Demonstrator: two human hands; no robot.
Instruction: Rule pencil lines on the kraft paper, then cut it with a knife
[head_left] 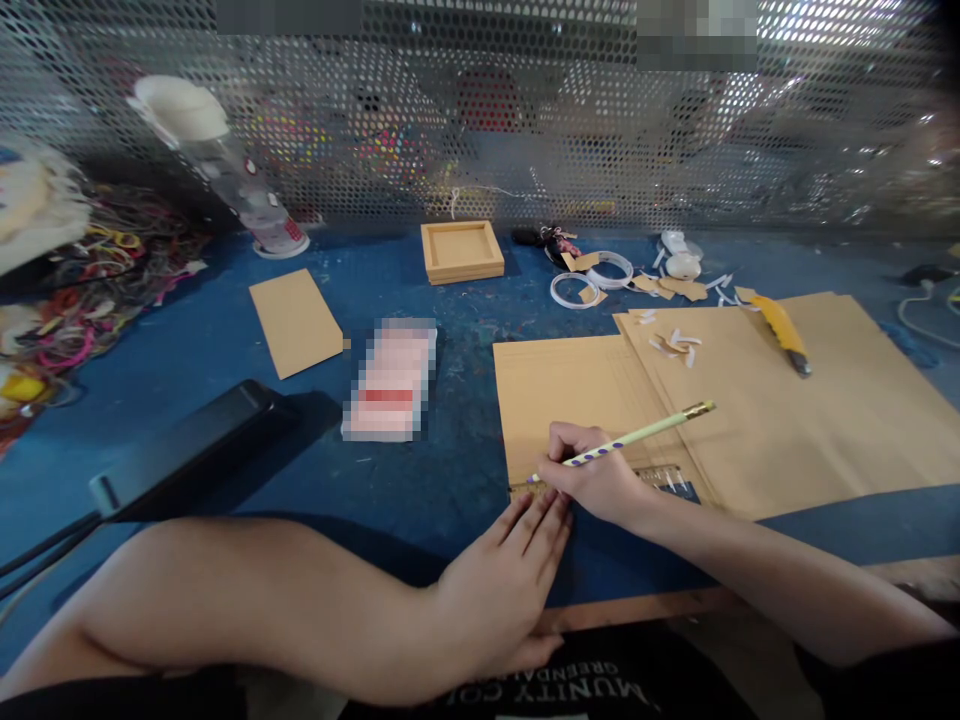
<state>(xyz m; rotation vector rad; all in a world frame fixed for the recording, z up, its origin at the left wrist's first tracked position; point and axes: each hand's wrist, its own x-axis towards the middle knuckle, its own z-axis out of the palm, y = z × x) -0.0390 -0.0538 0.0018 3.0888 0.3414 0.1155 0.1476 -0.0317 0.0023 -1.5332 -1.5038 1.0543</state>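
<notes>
One green pencil (654, 432) slants over the brown card (559, 385), its tip down on the card near the bottom left corner and its eraser pointing up and right. The right hand (600, 487) pinches it. The left hand (506, 585) is flat, with its fingertips by one clear ruler (664, 478) along the card's near edge. Two white rings (553, 289) and one yellow cutter (780, 335) lie farther back. Blue table (457, 470) shows left of the card.
</notes>
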